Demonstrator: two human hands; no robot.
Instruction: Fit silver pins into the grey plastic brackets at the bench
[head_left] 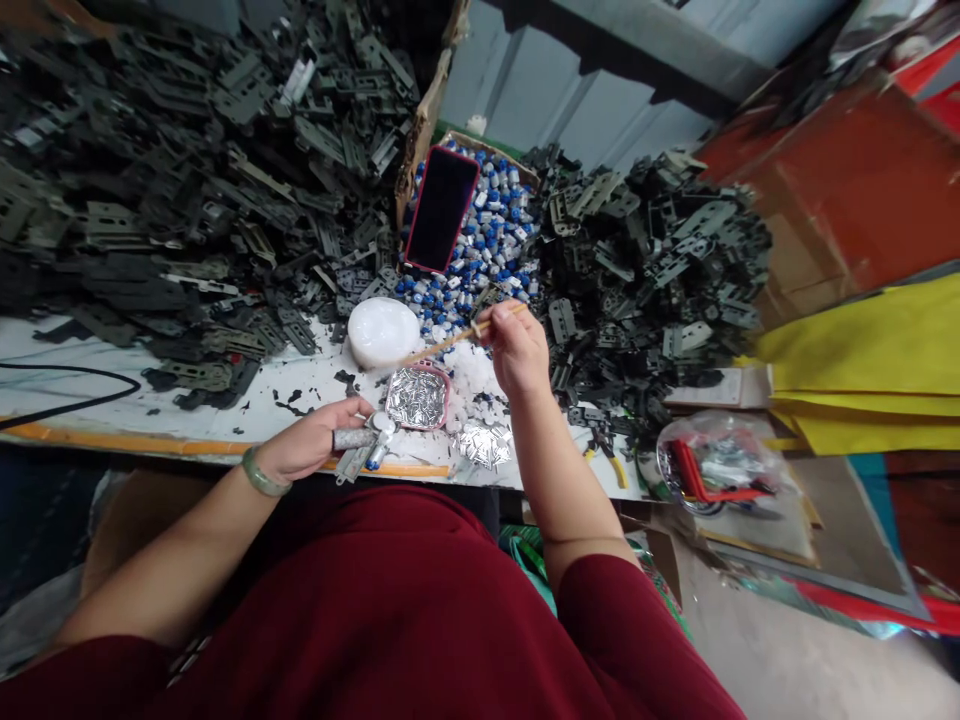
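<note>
My left hand (311, 440) is closed on a metal bracket assembly (360, 440) at the table's front edge; a white round piece and a blue-and-silver part sit at its right end. In my right hand (519, 350) a thin wooden stick (450, 342) is pinched, slanting down to the left. Its lower end reaches the near side of a white round tub (384, 330); whether it touches I cannot tell. A pink basket (448, 395) of small silver pins stands between my hands. Right of it lies a loose heap of silver pins (482, 446).
Dark metal brackets (300, 180) pile high at left, with another pile (652, 270) at right. A phone (442, 208) lies over a box of blue-and-silver parts (502, 215). Yellow-handled pliers (616, 470) and a plastic bag (720, 460) are at right; a black cable (75, 368) is at left.
</note>
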